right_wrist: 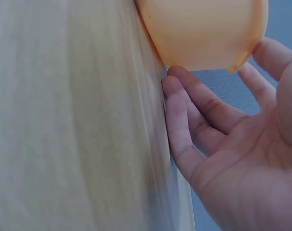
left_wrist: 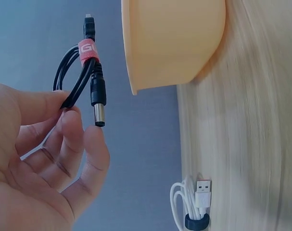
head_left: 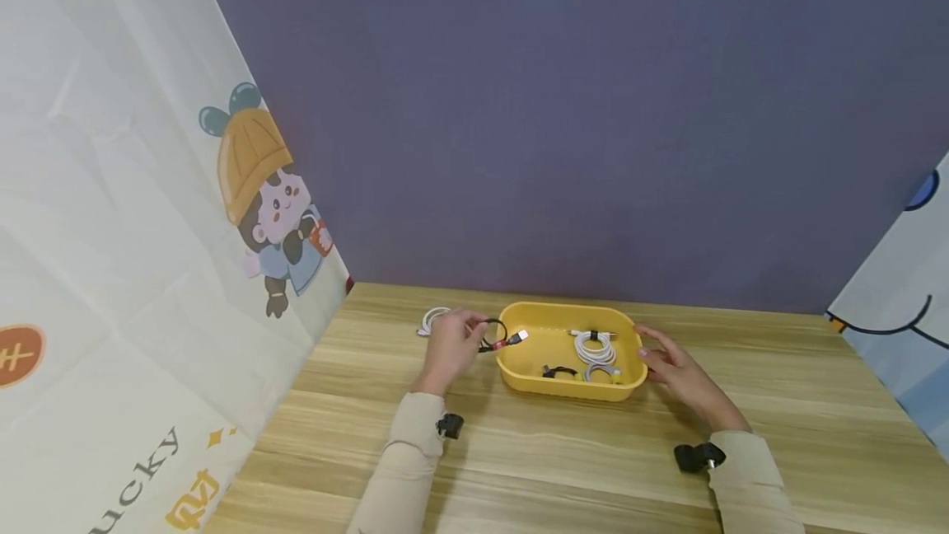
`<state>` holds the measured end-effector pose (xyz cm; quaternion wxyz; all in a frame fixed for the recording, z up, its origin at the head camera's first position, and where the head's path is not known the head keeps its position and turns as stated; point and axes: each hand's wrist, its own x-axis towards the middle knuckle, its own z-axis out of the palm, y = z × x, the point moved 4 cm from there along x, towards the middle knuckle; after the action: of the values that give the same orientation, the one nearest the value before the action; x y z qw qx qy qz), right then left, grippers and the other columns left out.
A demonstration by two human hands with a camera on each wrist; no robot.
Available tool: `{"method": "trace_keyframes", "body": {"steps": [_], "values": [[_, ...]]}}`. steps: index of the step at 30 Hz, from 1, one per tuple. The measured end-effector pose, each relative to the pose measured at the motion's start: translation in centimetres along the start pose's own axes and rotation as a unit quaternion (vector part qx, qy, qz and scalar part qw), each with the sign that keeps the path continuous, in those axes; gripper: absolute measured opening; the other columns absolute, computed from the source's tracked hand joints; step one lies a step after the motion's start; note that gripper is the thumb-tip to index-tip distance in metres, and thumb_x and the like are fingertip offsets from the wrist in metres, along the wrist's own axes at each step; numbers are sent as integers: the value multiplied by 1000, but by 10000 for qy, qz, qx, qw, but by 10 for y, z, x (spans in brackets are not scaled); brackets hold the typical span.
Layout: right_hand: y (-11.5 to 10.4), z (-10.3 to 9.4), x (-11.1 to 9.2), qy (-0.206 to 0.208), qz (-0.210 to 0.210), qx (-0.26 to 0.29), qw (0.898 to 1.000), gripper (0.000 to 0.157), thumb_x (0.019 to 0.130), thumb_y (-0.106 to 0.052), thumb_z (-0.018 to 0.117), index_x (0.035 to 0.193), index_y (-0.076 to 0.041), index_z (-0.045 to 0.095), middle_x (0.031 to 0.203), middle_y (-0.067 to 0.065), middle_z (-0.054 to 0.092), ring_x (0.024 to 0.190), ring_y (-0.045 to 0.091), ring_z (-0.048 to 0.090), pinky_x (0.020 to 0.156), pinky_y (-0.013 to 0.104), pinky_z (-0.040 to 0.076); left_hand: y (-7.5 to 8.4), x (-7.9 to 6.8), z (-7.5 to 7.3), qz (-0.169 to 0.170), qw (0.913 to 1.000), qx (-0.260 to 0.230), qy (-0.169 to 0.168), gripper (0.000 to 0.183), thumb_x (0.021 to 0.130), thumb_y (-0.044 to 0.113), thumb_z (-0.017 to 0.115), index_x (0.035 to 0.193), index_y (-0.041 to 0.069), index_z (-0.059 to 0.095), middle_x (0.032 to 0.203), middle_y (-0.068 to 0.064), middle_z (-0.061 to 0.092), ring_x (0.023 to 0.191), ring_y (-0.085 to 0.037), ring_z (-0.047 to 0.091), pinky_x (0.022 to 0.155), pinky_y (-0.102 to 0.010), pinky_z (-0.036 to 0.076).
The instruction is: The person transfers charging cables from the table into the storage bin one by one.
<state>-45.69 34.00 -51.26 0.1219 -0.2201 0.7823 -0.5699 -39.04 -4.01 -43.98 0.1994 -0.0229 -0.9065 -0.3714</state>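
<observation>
My left hand [head_left: 449, 351] pinches a coiled black cable [left_wrist: 89, 51] between thumb and fingers. A red strap binds the coil; a USB plug shows at one end and a round barrel plug at the other. The cable hangs at the left rim of a yellow plastic basket [head_left: 563, 306]. At the basket's right end, my right hand [head_left: 678, 371] touches the rim and outer wall with fingertips and thumb, fingers loosely extended. Inside the basket lie a white coiled cable [head_left: 596, 349], a smaller grey-white coil [head_left: 599, 372] and a short black cable [head_left: 560, 371].
Behind my left hand, a white USB cable [left_wrist: 202, 196] with a black strap lies on the wooden table [head_left: 549, 460]. A dark blue-grey panel [head_left: 563, 122] rises at the table's back edge. Printed white sheets [head_left: 133, 213] hang at the left and right sides.
</observation>
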Motion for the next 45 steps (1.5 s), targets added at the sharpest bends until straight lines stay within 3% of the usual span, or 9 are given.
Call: {"method": "trace_keyframes", "body": {"steps": [19,37,45], "values": [[7,-6,5,7,68,-144,9999,62,110,-30,48,161,-6,23,147,41,44,111,-5,63,87,28,59,12,14,24,128,9988,266,-401,15,97,15,70,108,8,77,92,-4,73,72,-9,61,66,-22,52],[8,-12,10,6,175,-288,9994,62,109,-34,48,162,-10,24,152,38,41,111,-11,58,90,31,59,28,19,44,399,9957,816,-206,11,95,16,73,103,11,78,86,-2,72,70,-11,62,61,-22,48],[7,-15,12,7,209,-301,9993,63,109,-36,49,162,-12,25,154,36,39,111,-13,57,91,31,58,34,19,53,655,9886,1293,-407,12,98,17,70,106,12,77,98,-2,74,75,-10,65,61,-20,50]]}}
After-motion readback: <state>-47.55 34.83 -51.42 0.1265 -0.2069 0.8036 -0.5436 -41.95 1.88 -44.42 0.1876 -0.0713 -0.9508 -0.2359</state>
